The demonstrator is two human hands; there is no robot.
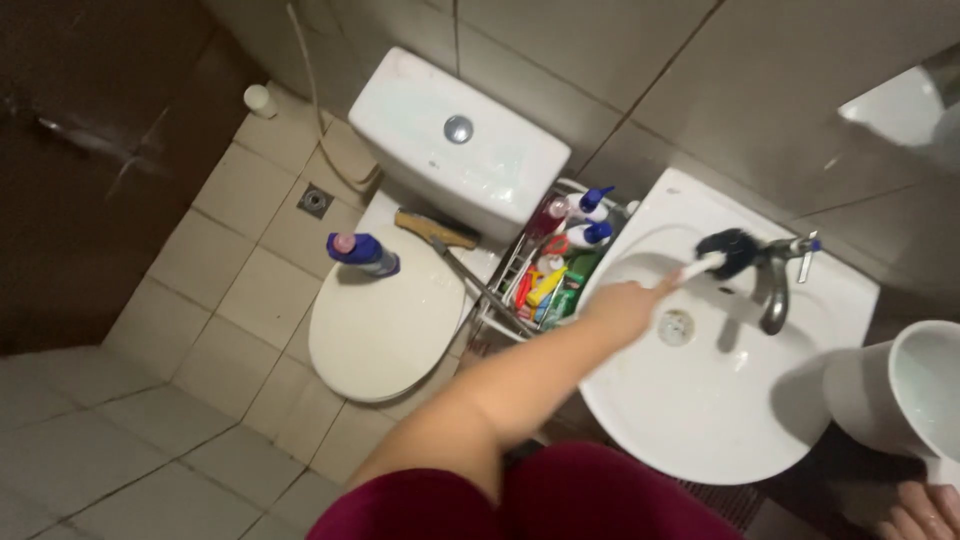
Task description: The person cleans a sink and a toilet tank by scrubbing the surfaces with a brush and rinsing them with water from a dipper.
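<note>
My left hand (625,305) reaches over the white washbasin (700,440) and grips the white handle of a brush. The brush's black bristle head (730,250) sits against the base of the metal tap (775,290), above the drain (676,327). My right hand (920,512) shows only as a few fingers at the bottom right corner, just below a white bucket (870,395) that is tilted beside the basin. Whether those fingers hold the bucket is hidden by the frame edge.
A toilet with its lid (385,320) down stands to the left, a blue bottle (362,252) lying on it. A long-handled scrub brush (435,230) leans by the cistern (455,140). A wire rack (550,270) of bottles fills the gap. The tiled floor has a drain (315,200).
</note>
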